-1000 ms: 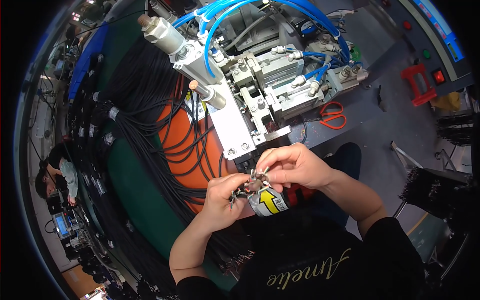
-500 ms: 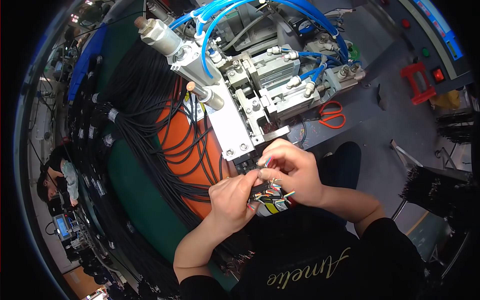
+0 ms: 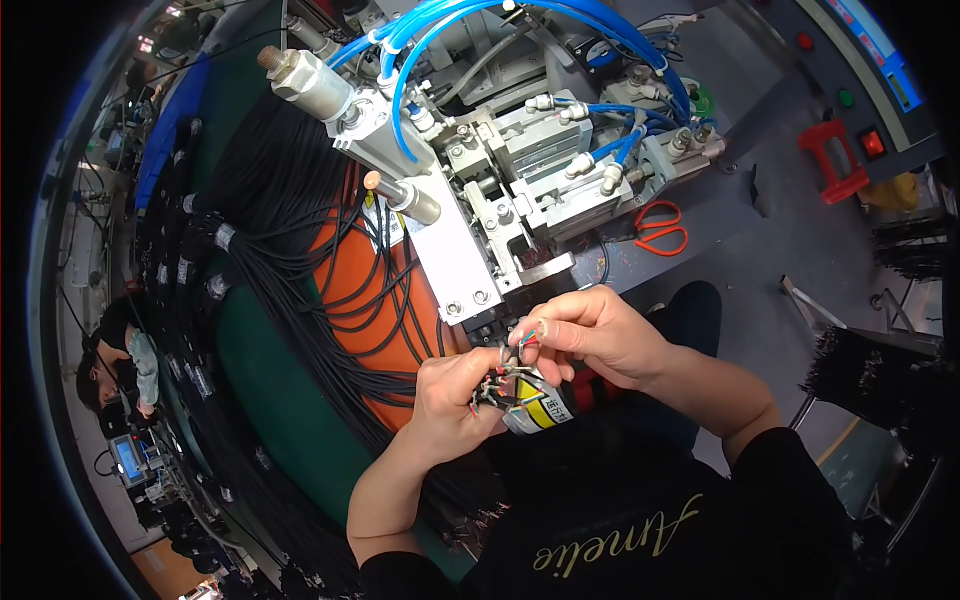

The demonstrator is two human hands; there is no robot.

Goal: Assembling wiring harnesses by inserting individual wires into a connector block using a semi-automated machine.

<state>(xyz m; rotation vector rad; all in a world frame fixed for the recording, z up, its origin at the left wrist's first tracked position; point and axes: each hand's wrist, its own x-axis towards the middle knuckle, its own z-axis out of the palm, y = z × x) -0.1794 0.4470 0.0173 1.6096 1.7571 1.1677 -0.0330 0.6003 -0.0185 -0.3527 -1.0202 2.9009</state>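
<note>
My left hand (image 3: 450,400) is closed around several black cables, whose stripped ends (image 3: 495,388) stick out as thin coloured wires. My right hand (image 3: 590,335) pinches the fine red and blue-green wires (image 3: 529,339) of one cable end between thumb and fingertips. Both hands are close together just in front of the metal pneumatic machine (image 3: 500,200). Below them is a white cylindrical part with a yellow warning label (image 3: 540,405). Black cables (image 3: 370,375) run leftward from my left hand over an orange surface (image 3: 345,280).
Red-handled scissors (image 3: 661,228) lie on the grey bench right of the machine. Blue air hoses (image 3: 560,15) arch over it. A large black cable bundle (image 3: 270,170) hangs over the green surface (image 3: 265,370) at left. A screen (image 3: 880,60) stands at upper right. Another person (image 3: 130,355) sits far left.
My right hand has turned, its fingers straighter along the pinched wires. The wire ends in my left hand have shifted left, uncovering more of the yellow label.
</note>
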